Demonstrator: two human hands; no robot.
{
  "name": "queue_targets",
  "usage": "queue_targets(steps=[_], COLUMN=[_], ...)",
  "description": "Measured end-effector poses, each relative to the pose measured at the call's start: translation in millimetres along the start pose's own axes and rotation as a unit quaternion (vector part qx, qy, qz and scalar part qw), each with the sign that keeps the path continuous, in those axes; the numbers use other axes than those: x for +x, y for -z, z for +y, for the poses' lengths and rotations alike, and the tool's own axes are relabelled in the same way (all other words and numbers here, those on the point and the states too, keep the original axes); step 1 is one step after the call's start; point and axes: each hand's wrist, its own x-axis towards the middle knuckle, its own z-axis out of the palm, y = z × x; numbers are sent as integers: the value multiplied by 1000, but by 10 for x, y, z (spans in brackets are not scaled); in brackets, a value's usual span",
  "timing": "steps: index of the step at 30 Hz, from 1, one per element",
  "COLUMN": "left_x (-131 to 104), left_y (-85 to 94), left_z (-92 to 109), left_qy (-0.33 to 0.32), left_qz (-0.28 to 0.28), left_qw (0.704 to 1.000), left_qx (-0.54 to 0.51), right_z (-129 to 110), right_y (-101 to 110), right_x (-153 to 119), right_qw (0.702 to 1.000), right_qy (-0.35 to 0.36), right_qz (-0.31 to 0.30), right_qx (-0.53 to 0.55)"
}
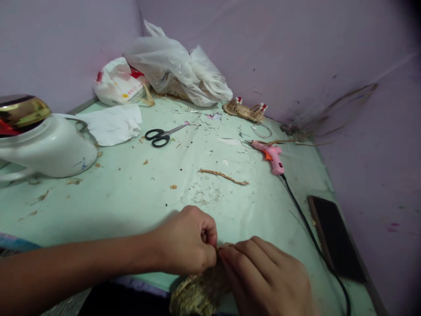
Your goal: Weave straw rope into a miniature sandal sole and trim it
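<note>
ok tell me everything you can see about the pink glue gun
The pink glue gun looks like plastic, with an orange trigger. It lies on its side on the pale green table, right of centre, nozzle toward the back left. A black cord runs from its handle toward the near edge, beside a dark phone. No hand touches it.

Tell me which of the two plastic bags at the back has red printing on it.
The smaller left bag, beside the paper sheet; the bigger crumpled bag right of it is plain translucent white.
</note>
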Motion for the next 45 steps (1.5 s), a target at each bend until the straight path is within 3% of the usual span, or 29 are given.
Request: queue_targets(steps=[6,13,18,20,24,34,38,41,45], left_x=[9,34,39,27,7,-6,32,72,79], left_y=[-23,-15,-23,-26,-26,-56,-14,17,40], left_z=[-26,-88,-94,-80,-54,-111,-111,-94,-68], left_qy=[-3,2,-19,-37,-54,-58,-23,20,29], left_qz=[-3,-17,-10,9,42,62,-8,-76,-111], left_qw=[1000,999,999,999,996,995,998,983,981], left_qx=[-9,-45,-25,7,57,61,-59,-169,-155], right_z=[24,57,11,2,-13,-47,-41,-46,-63], right_y=[18,107,64,37,17,-62,-81,-68,-54], right_x=[27,31,3,-11,-4,55,47,3,-61], right_qw=[996,972,950,947,937,932,928,915,918], right_qy=[51,-118,-216,-235,-262,-289,-273,-270,-253], right_qz=[-73,-67,-21,-23,-83,-118,-120,-100,-72], right_qx=[8,191,224,219,216,184,223,282,296])
